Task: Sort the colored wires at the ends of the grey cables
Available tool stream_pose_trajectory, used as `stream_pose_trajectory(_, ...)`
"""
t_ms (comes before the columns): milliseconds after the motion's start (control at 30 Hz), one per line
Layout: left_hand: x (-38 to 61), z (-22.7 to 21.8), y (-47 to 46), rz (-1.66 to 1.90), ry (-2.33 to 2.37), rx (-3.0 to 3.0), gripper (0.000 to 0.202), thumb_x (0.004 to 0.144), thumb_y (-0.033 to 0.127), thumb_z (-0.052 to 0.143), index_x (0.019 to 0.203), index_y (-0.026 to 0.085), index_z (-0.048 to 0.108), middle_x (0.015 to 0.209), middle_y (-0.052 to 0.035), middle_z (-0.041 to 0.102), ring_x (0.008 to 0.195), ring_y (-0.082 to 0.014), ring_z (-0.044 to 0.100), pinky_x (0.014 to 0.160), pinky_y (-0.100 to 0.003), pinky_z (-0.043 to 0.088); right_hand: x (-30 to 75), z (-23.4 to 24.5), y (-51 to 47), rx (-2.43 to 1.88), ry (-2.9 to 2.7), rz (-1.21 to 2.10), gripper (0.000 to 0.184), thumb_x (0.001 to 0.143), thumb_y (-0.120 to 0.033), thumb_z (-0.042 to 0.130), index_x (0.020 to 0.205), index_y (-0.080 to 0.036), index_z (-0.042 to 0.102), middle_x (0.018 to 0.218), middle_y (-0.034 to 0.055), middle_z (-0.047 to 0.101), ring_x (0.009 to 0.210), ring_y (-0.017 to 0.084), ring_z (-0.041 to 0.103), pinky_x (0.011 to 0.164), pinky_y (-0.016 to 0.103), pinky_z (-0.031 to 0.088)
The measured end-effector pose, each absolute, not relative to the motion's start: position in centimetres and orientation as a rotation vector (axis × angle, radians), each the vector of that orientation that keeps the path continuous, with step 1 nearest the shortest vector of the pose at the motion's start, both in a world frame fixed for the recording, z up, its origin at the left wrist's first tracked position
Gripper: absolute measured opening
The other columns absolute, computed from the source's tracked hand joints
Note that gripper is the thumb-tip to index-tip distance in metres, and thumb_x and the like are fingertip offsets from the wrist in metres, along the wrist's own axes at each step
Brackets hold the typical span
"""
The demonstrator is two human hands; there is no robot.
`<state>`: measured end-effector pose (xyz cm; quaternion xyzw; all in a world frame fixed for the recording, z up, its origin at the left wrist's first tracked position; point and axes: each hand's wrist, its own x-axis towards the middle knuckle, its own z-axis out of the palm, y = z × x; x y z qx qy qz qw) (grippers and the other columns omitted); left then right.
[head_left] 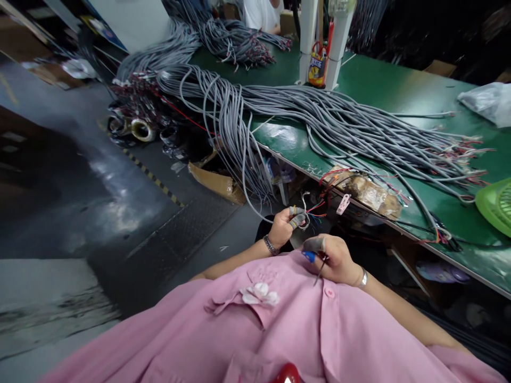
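My left hand [281, 229], grey covers on its fingertips, pinches the stripped end of a grey cable [255, 214]. Loose red, green and blue wires [318, 210] fan out past the fingers, along with a pale frayed strand. Close by on the right, my right hand [337, 259] is closed around a thin dark pointed tool [319, 275], most of it hidden in the palm; its exact kind does not show. Grey and blue covers sit on that hand's fingers. The two hands are apart, in front of the pink shirt.
Long bundles of grey cables [319, 109] lie across the green table [403, 85], some hanging over its edge. A taped block [369, 192] and a pink clip [343, 204] are at the near edge. At right stands a green fan-like object [497, 205]. Another person [261, 15] is behind.
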<state>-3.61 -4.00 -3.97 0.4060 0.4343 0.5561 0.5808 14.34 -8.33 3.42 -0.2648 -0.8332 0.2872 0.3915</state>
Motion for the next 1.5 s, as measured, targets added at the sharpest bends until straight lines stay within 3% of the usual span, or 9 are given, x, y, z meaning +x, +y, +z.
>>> stream_pose_trajectory(167, -4.4, -3.9, -4.4, 1.272, 0.893, 0.875, 0.033, 0.072, 0.039, 0.080, 0.088, 0.013, 0.068, 0.069, -0.0009, 0.066, 0.062, -0.0097, 0.059, 0.063, -0.023, 0.047, 16.3, 2.3, -8.4, -1.151, -1.694, 0.962, 0.016, 0.094, -0.035, 0.053, 0.095, -0.021, 0.061, 0.067, -0.0002, 0.062, 0.058, 0.013, 0.057, 0.057, 0.026, 0.046)
stream_pose_trajectory(333, -4.3, -3.1, -5.3, 1.148, 0.855, 0.849, 0.039, 0.066, 0.041, 0.084, 0.087, 0.012, 0.068, 0.069, -0.0019, 0.067, 0.059, -0.0098, 0.058, 0.059, -0.022, 0.045, 15.9, 2.0, -7.5, -1.122, -1.585, 1.402, 0.051, 0.079, -0.061, 0.066, 0.106, -0.019, 0.056, 0.085, 0.0051, 0.066, 0.074, 0.018, 0.061, 0.063, 0.027, 0.048)
stream_pose_trajectory(467, -4.2, -2.6, -5.5, 1.124, 0.889, 0.904, 0.038, 0.066, 0.040, 0.084, 0.087, 0.012, 0.069, 0.070, -0.0025, 0.068, 0.061, -0.0106, 0.059, 0.063, -0.024, 0.047, 15.0, 3.2, -6.8, -1.135, -1.557, 1.553, 0.051, 0.076, -0.068, 0.063, 0.083, -0.018, 0.057, 0.067, -0.0001, 0.058, 0.058, 0.012, 0.048, 0.053, 0.024, 0.038)
stream_pose_trajectory(567, -4.6, -2.8, -5.5, 1.111, 0.913, 0.940, 0.039, 0.067, 0.041, 0.084, 0.088, 0.012, 0.069, 0.070, -0.0027, 0.068, 0.063, -0.0112, 0.060, 0.063, -0.024, 0.048, 14.9, 3.6, -6.5, -1.169, -1.551, 1.637, 0.049, 0.080, -0.064, 0.061, 0.071, -0.017, 0.055, 0.057, -0.0035, 0.049, 0.051, 0.009, 0.036, 0.048, 0.023, 0.029)
stream_pose_trajectory(733, -5.0, -3.5, -5.4, 1.024, 0.868, 0.908, 0.040, 0.065, 0.042, 0.084, 0.084, 0.011, 0.068, 0.068, -0.0021, 0.066, 0.058, -0.0095, 0.058, 0.059, -0.022, 0.045, 14.8, 2.7, -6.8, -1.148, -1.372, 1.632, 0.038, 0.083, -0.052, 0.066, 0.072, -0.017, 0.055, 0.056, -0.0059, 0.042, 0.050, 0.007, 0.030, 0.047, 0.022, 0.024)
stream_pose_trajectory(933, -4.4, -3.4, -4.8, 1.034, 0.658, 0.683, 0.043, 0.061, 0.046, 0.085, 0.079, 0.013, 0.064, 0.060, -0.0004, 0.061, 0.050, -0.0091, 0.052, 0.054, -0.024, 0.039, 14.9, 2.5, -7.0, -1.036, -1.358, 1.376, 0.029, 0.092, -0.045, 0.055, 0.082, -0.019, 0.061, 0.061, -0.0023, 0.051, 0.053, 0.011, 0.042, 0.050, 0.024, 0.036)
stream_pose_trajectory(1067, -4.6, -2.4, -4.5, 1.058, 0.576, 0.575, 0.036, 0.068, 0.046, 0.078, 0.074, 0.015, 0.062, 0.052, 0.0018, 0.050, 0.048, -0.0090, 0.046, 0.054, -0.026, 0.038, 15.0, 3.1, -6.6, -1.013, -1.671, 1.008, 0.012, 0.091, -0.031, 0.059, 0.096, -0.022, 0.066, 0.083, 0.0035, 0.064, 0.071, 0.016, 0.057, 0.066, 0.030, 0.048)
stream_pose_trajectory(1233, -4.6, -2.7, -5.0, 0.970, 0.588, 0.614, 0.044, 0.062, 0.052, 0.079, 0.078, 0.015, 0.062, 0.046, 0.0022, 0.050, 0.042, -0.0103, 0.047, 0.049, -0.026, 0.037, 13.7, 3.8, -5.6, -0.990, -2.028, 0.696, 0.040, 0.087, -0.017, 0.055, 0.126, -0.022, 0.054, 0.128, 0.0111, 0.059, 0.106, 0.023, 0.061, 0.086, 0.036, 0.051)
stream_pose_trajectory(1500, -6.6, -2.9, -5.3, 0.678, 0.619, 0.763, 0.047, 0.058, 0.053, 0.082, 0.071, 0.011, 0.066, 0.050, -0.0031, 0.059, 0.034, -0.0057, 0.040, 0.036, -0.020, 0.024, 15.5, 4.2, -6.2, -0.882, -2.427, 0.550, 0.015, 0.077, -0.009, 0.052, 0.086, -0.018, 0.061, 0.087, 0.0055, 0.060, 0.067, 0.014, 0.055, 0.059, 0.025, 0.043)
